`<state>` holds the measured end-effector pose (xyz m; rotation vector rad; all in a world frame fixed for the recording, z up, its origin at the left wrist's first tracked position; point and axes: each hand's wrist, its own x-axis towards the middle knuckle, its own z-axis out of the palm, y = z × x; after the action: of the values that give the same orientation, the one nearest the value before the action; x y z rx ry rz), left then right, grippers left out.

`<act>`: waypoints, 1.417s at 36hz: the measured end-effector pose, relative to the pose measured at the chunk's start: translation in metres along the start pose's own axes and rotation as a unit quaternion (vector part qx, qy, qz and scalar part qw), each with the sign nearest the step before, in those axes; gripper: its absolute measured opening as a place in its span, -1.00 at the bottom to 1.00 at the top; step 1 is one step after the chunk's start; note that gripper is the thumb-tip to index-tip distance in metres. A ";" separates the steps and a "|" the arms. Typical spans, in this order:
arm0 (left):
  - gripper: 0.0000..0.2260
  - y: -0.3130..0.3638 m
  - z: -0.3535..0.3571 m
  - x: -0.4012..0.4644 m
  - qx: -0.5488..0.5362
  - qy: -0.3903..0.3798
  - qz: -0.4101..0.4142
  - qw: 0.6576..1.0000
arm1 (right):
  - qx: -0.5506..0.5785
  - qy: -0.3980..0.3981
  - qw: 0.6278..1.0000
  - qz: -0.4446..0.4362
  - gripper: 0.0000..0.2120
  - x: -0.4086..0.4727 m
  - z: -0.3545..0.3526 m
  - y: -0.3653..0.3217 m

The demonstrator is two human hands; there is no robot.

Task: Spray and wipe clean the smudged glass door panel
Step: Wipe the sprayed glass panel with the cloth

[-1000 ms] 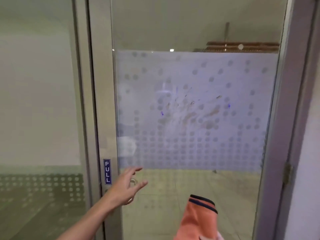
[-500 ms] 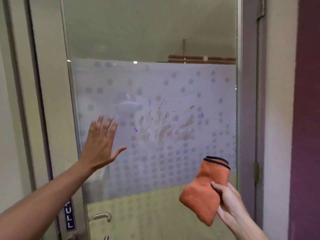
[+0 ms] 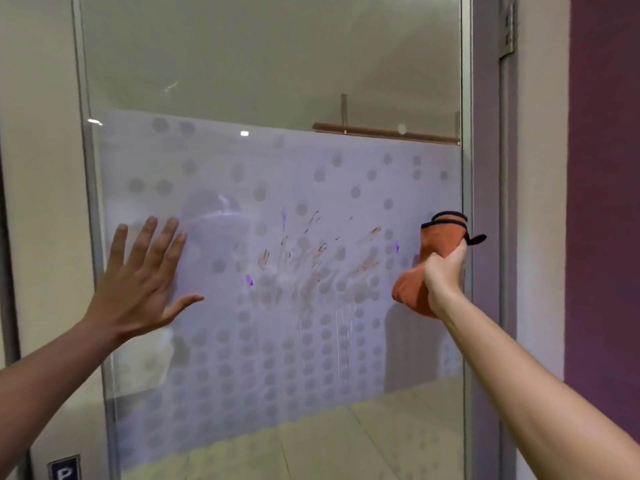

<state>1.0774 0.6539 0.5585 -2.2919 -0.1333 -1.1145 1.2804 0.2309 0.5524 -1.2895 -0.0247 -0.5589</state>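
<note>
The glass door panel (image 3: pixel 277 358) fills the view, with a frosted band of grey dots across its middle. Brown and purple smudges (image 3: pixel 311 261) streak the centre of the band, and thin drips run down below them. My left hand (image 3: pixel 138 282) is spread flat, fingers apart, against the left side of the glass beside the frame. My right hand (image 3: pixel 445 275) grips a bunched orange cloth (image 3: pixel 436 244) with a dark trim, held up at the right edge of the frosted band, right of the smudges.
A grey metal door frame (image 3: pixel 93 237) runs down the left and another frame post (image 3: pixel 485 202) stands on the right. A purple wall (image 3: pixel 602 202) lies beyond it. Part of the blue PULL label (image 3: pixel 64 471) shows at the bottom left.
My right hand has lifted the orange cloth up and to the right, to the right edge of the frosted band. My left hand rose from near the handle to lie spread on the glass.
</note>
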 end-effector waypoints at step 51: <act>-0.21 -0.003 0.012 -0.001 -0.037 0.140 0.009 0.989 | -0.377 -0.339 0.480 -0.716 -0.31 -0.117 0.120 0.051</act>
<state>1.0843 0.6630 0.5527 -2.1674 0.0393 -1.4376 1.2340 0.3926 0.5040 -2.1075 -1.9132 -1.5292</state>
